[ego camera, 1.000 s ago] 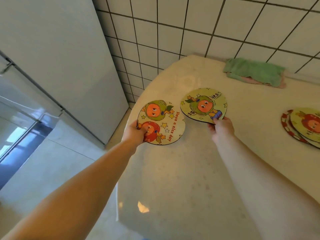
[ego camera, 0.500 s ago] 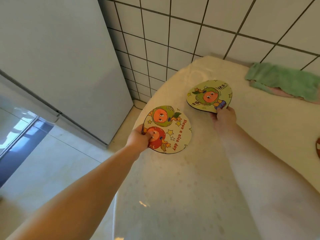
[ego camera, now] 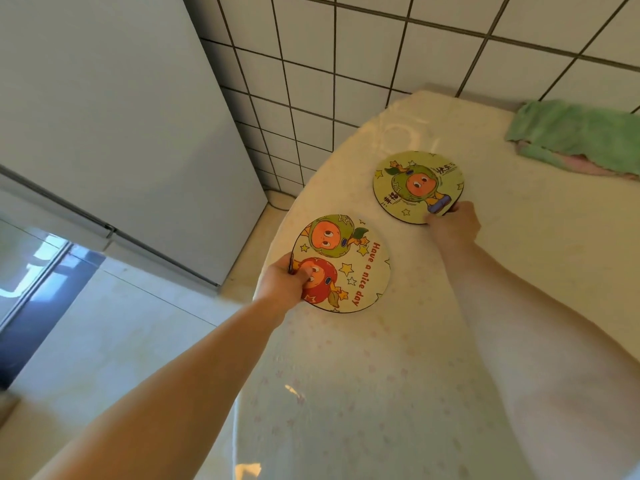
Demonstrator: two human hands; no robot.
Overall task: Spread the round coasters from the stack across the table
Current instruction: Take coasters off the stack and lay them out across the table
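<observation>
Two round cartoon coasters are at the left end of the pale table (ego camera: 398, 375). My left hand (ego camera: 282, 282) grips the near-left edge of the "Have a nice day" coaster (ego camera: 346, 263), thumb on its face, close to the table's left edge. My right hand (ego camera: 452, 223) pinches the near edge of the green-character coaster (ego camera: 417, 185), which sits farther back toward the wall. The two coasters lie apart. Whether they rest flat on the table or hover just above it, I cannot tell. The stack is out of view.
A green cloth (ego camera: 581, 133) over something pink lies at the back right by the tiled wall (ego camera: 381, 57). A white fridge (ego camera: 121, 116) stands left of the table, with tiled floor (ego camera: 114, 341) below the table's curved left edge.
The view has turned left, so the stack at the right has left the frame. Both hands keep their coasters; the right one has carried its coaster farther back, away from the left one.
</observation>
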